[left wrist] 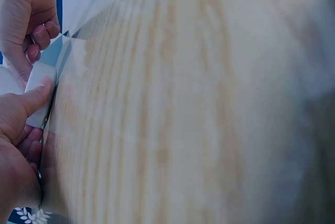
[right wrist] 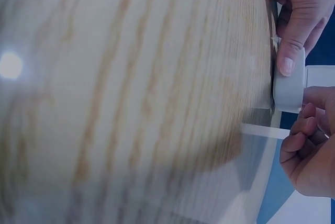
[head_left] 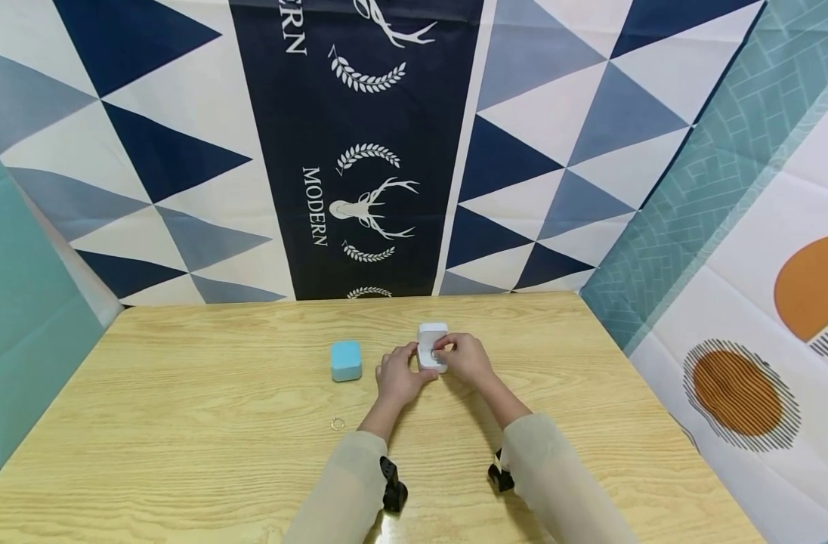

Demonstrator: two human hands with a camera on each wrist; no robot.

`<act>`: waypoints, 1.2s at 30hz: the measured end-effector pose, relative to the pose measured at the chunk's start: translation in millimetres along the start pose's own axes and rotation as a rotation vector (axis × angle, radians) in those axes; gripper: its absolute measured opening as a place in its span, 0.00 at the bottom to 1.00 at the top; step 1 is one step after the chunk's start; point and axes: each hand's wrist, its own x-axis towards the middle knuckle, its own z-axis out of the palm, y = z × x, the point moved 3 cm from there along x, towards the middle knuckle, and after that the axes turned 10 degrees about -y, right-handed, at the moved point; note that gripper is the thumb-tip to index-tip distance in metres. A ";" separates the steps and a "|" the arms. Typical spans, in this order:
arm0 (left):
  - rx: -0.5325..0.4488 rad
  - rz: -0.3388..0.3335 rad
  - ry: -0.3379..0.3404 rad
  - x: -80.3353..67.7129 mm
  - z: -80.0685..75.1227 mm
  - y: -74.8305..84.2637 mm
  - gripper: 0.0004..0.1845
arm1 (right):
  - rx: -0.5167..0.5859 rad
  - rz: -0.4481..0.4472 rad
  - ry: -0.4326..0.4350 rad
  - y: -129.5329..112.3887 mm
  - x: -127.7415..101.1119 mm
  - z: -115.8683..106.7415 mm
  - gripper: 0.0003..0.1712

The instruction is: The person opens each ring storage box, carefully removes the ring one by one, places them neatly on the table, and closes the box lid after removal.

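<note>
A: Pale wood, your table. Where does the white box sit?

B: Centre of the top, toward the far half, lid standing open. Your left hand curls round its near-left side, thumb pressed to the wall. Your right hand has fingertips pinched over the open base; a small ring seems held there, too small to be sure.

A: Room around you?

B: Bare board to the left, right and near edges. The far edge meets a hanging cloth just behind the box. The blue box stands shut, near your left hand but apart.

A: Counts?

B: Two boxes, one white, one blue. One loose ring on the wood, left of your left forearm.

A: Wrist views?

B: Left wrist shows your thumb flat on the box corner; right wrist shows the left thumb on the rounded base. Neither shows the blue box or loose ring.
</note>
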 end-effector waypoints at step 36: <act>-0.021 -0.006 -0.017 -0.6 -1.6 1.3 0.36 | -0.073 0.011 -0.027 -5.0 -0.7 -0.3 0.08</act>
